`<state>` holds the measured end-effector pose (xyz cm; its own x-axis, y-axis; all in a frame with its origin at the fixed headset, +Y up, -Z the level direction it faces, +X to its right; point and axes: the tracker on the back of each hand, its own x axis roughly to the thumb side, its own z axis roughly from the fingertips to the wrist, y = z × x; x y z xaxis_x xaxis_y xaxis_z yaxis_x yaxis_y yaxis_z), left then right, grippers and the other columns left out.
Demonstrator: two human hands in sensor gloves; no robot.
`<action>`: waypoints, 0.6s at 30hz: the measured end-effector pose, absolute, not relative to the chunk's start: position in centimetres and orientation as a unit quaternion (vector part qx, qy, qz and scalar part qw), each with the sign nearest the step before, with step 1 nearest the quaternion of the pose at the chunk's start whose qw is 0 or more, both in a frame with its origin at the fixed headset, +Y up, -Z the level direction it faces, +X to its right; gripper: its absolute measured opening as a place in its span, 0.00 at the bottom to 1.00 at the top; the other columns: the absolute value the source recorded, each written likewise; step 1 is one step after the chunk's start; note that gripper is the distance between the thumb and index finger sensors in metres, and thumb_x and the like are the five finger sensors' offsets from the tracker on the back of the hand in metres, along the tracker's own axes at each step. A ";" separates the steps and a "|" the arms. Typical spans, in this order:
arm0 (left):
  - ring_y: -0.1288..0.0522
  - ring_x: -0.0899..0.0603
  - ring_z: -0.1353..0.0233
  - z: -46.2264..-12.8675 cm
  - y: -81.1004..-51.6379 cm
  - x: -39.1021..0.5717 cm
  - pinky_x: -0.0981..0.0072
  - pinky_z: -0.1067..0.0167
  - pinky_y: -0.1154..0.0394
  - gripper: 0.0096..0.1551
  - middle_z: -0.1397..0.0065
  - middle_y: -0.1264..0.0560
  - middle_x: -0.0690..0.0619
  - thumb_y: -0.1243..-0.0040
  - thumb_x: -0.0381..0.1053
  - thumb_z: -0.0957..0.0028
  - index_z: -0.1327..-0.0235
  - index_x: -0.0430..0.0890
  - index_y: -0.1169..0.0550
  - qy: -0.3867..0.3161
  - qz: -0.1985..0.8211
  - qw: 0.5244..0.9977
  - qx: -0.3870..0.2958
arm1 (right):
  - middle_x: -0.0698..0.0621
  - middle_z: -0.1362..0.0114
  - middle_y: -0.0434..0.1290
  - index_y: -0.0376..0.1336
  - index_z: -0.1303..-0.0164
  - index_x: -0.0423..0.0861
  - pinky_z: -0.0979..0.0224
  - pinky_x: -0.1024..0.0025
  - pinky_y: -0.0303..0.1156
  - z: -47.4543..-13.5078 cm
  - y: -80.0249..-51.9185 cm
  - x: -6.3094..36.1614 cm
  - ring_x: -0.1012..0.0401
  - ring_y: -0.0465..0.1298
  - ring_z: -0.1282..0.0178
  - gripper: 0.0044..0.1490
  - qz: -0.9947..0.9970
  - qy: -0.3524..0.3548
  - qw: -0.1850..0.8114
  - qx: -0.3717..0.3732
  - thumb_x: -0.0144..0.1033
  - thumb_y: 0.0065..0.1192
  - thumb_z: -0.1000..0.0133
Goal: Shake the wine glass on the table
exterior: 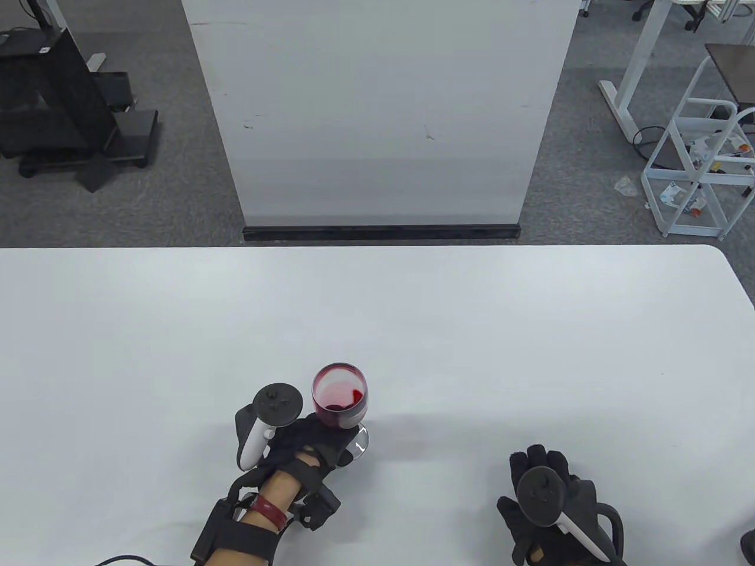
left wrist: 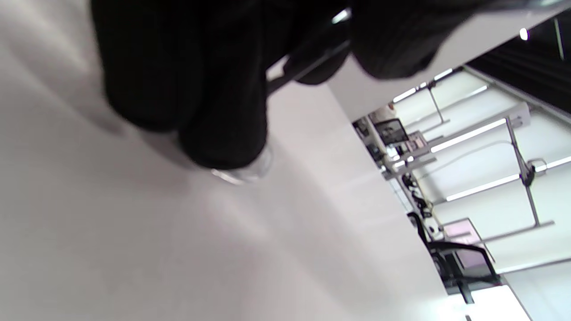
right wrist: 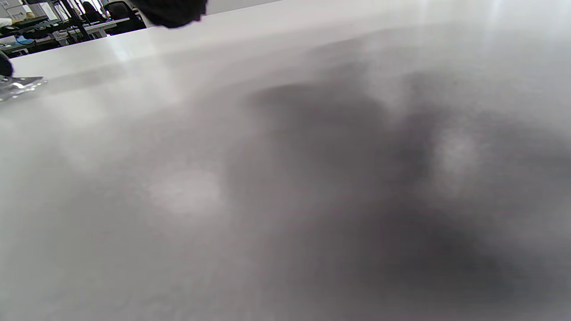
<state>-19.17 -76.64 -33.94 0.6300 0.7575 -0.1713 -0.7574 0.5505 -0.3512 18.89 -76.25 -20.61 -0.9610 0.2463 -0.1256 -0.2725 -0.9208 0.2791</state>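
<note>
The left hand (exterior: 312, 445), in a black sensor glove with a white-and-black tracker strapped on its back, was at the near middle of the white desk (exterior: 177, 330). Its fingers were wrapped around the low part of the clear stemmed wine glass with red liquid (exterior: 340, 398), at the stem, under the bowl. In the left wrist view the black gloved fingers (left wrist: 214, 89) were curled close together, and below them the round clear foot of the glass (left wrist: 243, 171) was very near the desk surface (left wrist: 134, 245); whether the foot touched the desk I could not tell. In the table view the bowl stood about upright, and the red liquid lay more to one side, with a thin red film on the inner wall.

The right hand (exterior: 551, 501), also in a black glove with a tracker on its back, was well apart from the glass, near the bottom right of the desk. It held nothing, and its fingers seemed to lie spread and flat on the surface. In the right wrist view only one black fingertip (right wrist: 171, 11) showed at the top edge, and the foot of the glass (right wrist: 20, 84) was far at the left edge.

Behind the desk stood a large white upright panel (exterior: 377, 106) on the grey carpet floor (exterior: 118, 200). A white metal rack (exterior: 702, 171) was at the right.
</note>
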 end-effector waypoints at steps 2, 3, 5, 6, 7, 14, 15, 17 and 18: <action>0.14 0.43 0.47 -33.9 -76.7 -19.2 0.61 0.51 0.17 0.31 0.28 0.31 0.45 0.42 0.61 0.48 0.34 0.51 0.31 -0.005 0.431 0.881 -0.198 | 0.50 0.14 0.32 0.36 0.21 0.53 0.18 0.41 0.41 -20.6 -76.2 18.9 0.46 0.33 0.16 0.48 0.979 0.148 0.132 -0.044 0.57 0.52 0.44; 0.13 0.43 0.47 -34.0 -76.7 -19.0 0.61 0.51 0.17 0.30 0.28 0.31 0.45 0.42 0.61 0.49 0.35 0.52 0.31 -0.022 0.424 0.882 -0.207 | 0.50 0.14 0.32 0.36 0.21 0.53 0.18 0.41 0.41 -20.6 -76.2 18.9 0.46 0.33 0.16 0.48 0.979 0.148 0.132 -0.044 0.57 0.52 0.44; 0.14 0.43 0.47 -34.0 -76.6 -19.0 0.60 0.51 0.17 0.30 0.28 0.31 0.46 0.41 0.61 0.49 0.35 0.52 0.30 -0.036 0.420 0.877 -0.230 | 0.50 0.14 0.32 0.36 0.21 0.53 0.18 0.41 0.41 -20.6 -76.3 18.9 0.46 0.33 0.16 0.48 0.979 0.149 0.134 -0.045 0.57 0.52 0.44; 0.14 0.43 0.46 -33.9 -76.6 -19.0 0.60 0.51 0.17 0.30 0.27 0.31 0.46 0.41 0.61 0.49 0.35 0.52 0.31 -0.028 0.424 0.878 -0.222 | 0.50 0.14 0.32 0.36 0.21 0.53 0.18 0.41 0.41 -20.6 -76.3 18.9 0.46 0.33 0.16 0.48 0.979 0.149 0.134 -0.046 0.57 0.52 0.44; 0.14 0.43 0.47 -33.9 -76.7 -19.1 0.60 0.51 0.17 0.30 0.28 0.31 0.45 0.41 0.61 0.49 0.35 0.52 0.30 -0.012 0.429 0.879 -0.206 | 0.50 0.14 0.32 0.36 0.21 0.53 0.18 0.41 0.41 -20.6 -76.3 18.9 0.46 0.32 0.16 0.48 0.979 0.149 0.133 -0.046 0.57 0.52 0.44; 0.13 0.43 0.48 -33.7 -76.7 -18.9 0.61 0.52 0.16 0.30 0.28 0.30 0.45 0.41 0.62 0.49 0.35 0.52 0.30 -0.015 0.426 0.884 -0.192 | 0.50 0.14 0.32 0.36 0.21 0.53 0.18 0.41 0.41 -20.5 -76.1 18.9 0.46 0.32 0.16 0.49 0.979 0.146 0.136 -0.042 0.57 0.52 0.44; 0.13 0.43 0.48 -33.7 -76.7 -18.9 0.61 0.52 0.16 0.31 0.28 0.30 0.45 0.41 0.62 0.49 0.35 0.52 0.30 -0.009 0.428 0.884 -0.186 | 0.50 0.14 0.32 0.36 0.21 0.53 0.18 0.41 0.41 -20.5 -76.1 18.9 0.46 0.32 0.16 0.48 0.979 0.147 0.136 -0.042 0.57 0.52 0.44; 0.13 0.43 0.48 -33.7 -76.7 -18.8 0.61 0.52 0.16 0.31 0.28 0.30 0.45 0.42 0.62 0.49 0.35 0.52 0.30 -0.020 0.425 0.884 -0.195 | 0.50 0.14 0.32 0.36 0.21 0.53 0.18 0.41 0.41 -20.5 -76.1 18.9 0.46 0.32 0.16 0.49 0.979 0.147 0.136 -0.041 0.57 0.52 0.44; 0.13 0.43 0.48 -33.8 -76.7 -18.8 0.61 0.53 0.16 0.31 0.28 0.30 0.45 0.41 0.62 0.50 0.35 0.52 0.30 -0.039 0.420 0.882 -0.210 | 0.50 0.14 0.32 0.36 0.21 0.53 0.18 0.41 0.41 -20.5 -76.1 18.9 0.46 0.32 0.16 0.49 0.979 0.147 0.136 -0.040 0.57 0.52 0.44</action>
